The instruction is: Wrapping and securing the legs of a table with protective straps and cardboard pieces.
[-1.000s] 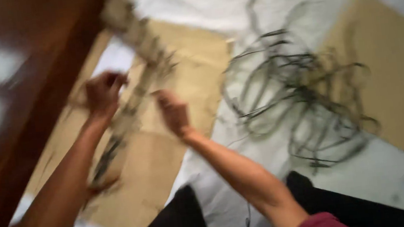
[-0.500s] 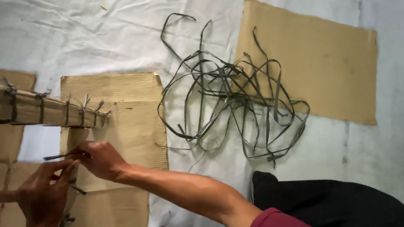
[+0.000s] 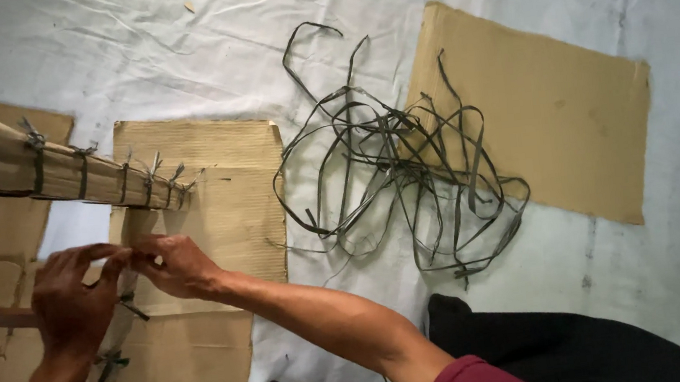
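Hands meet low at the left of the view: the left hand [image 3: 74, 305] and the right hand [image 3: 175, 265] come together fingertip to fingertip, both pinching a thin dark flat strip [image 3: 132, 307] that crosses a pale stick [image 3: 112, 341] running down toward the bottom edge. Just above them lies a pale bundled rod bound with dark strip ties [image 3: 73, 173], its knotted ends sticking up like whiskers. Everything rests on flattened brown corrugated cardboard sheets [image 3: 227, 194] laid over a creased white sheet [image 3: 133, 61] on the floor. Off to the right sits a loose tangle of dark flat strips [image 3: 397, 176], partly over another brown cardboard panel [image 3: 550, 110], well apart from the hands. That strip looks light, springy and a bit slick, holding its curl, so I'd judge it wants a firm pinch close to the crossing point, not out at the free end, or it will spring loose. Against half a second ago, the hands sit a touch lower and closer together, the fingers now closed right at the knot, while the bundled rod and the tangle lie as they did.
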